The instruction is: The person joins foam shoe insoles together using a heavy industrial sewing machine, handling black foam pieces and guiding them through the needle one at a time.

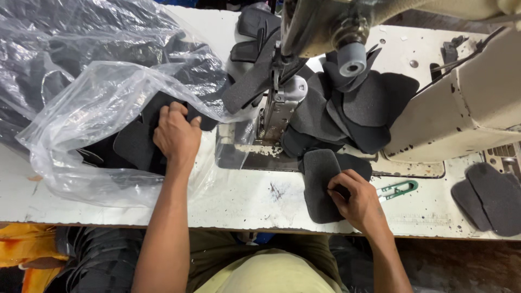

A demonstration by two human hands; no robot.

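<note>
Left hand (176,133): grasped a dark foam piece (135,144) inside the plastic bag (81,103).
Right hand (358,203): pinned an oblong foam pad (320,179), long axis pointing away.

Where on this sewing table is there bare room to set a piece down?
Bare table lies between the plastic bag and the dark foam piece under the right hand. A smaller patch sits between the green snips and two grey pieces. Around the sewing machine it is crowded.
</note>
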